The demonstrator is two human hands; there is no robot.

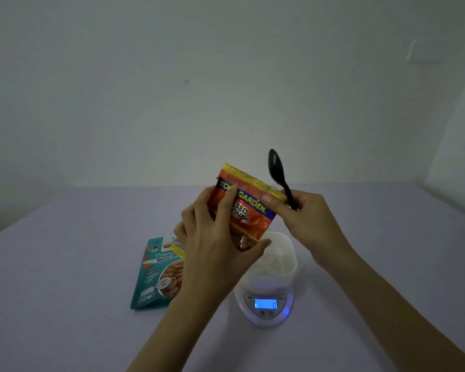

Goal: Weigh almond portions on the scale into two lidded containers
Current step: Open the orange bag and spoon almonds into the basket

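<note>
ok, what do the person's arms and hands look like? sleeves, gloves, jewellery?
The left hand and right hand are bare: no gloves, rings or watch visible. The left forearm and right forearm are bare to the frame edge, with no sleeves in view.

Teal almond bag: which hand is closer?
Left. The left hand is over the right edge of the teal almond bag, gripping the orange foil packet; the right hand, holding a black plastic spoon, is farther right.
</note>
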